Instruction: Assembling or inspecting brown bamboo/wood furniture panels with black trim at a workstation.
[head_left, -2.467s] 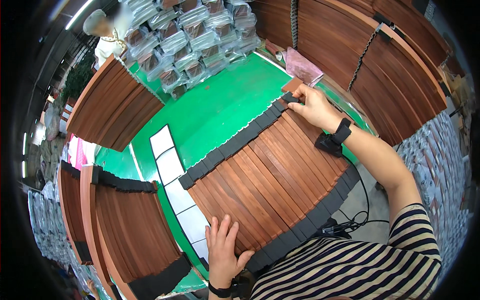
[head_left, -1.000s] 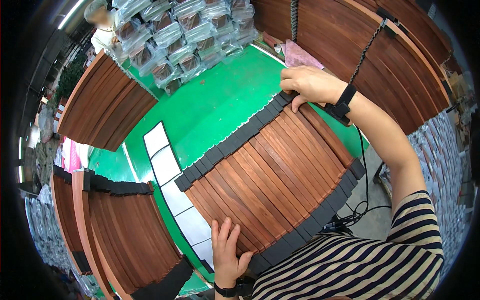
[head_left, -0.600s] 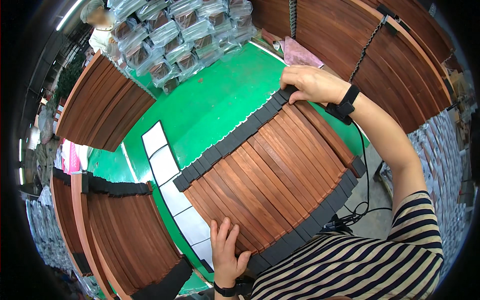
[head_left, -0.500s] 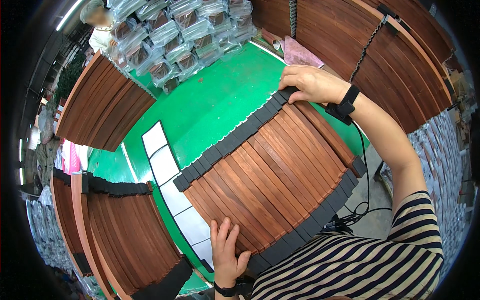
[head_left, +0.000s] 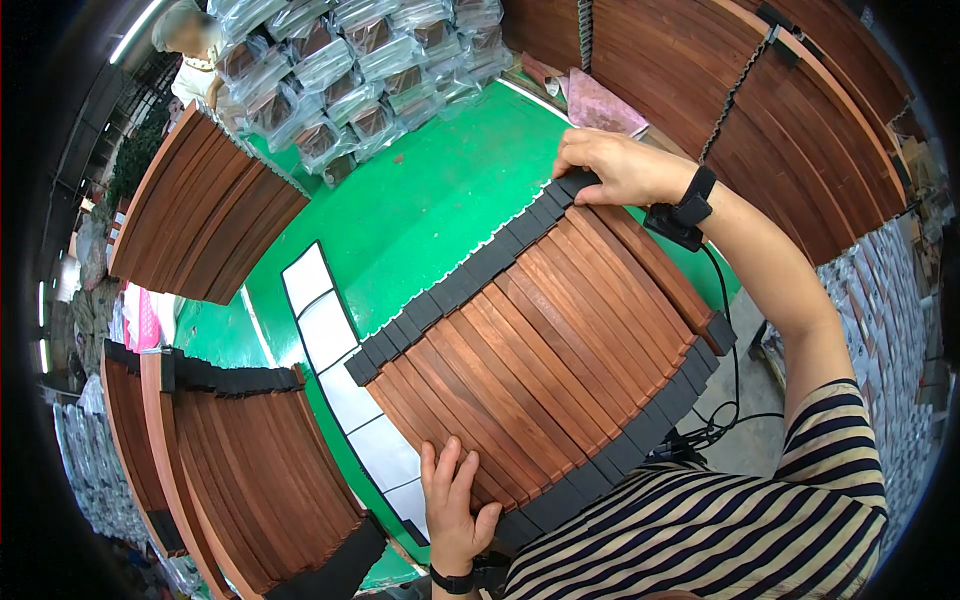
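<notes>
Fingers of the right hand curl over the far right corner of the slat row, gripping a black end cap there. The left hand lies flat with fingers spread on the row's near left corner, grasping nothing. The row rests on a green surface, beside white floor-like panels. Beyond the row lie wrapped bundles; left of it are more slat stacks. A pink sheet lies just past the right hand.
</notes>
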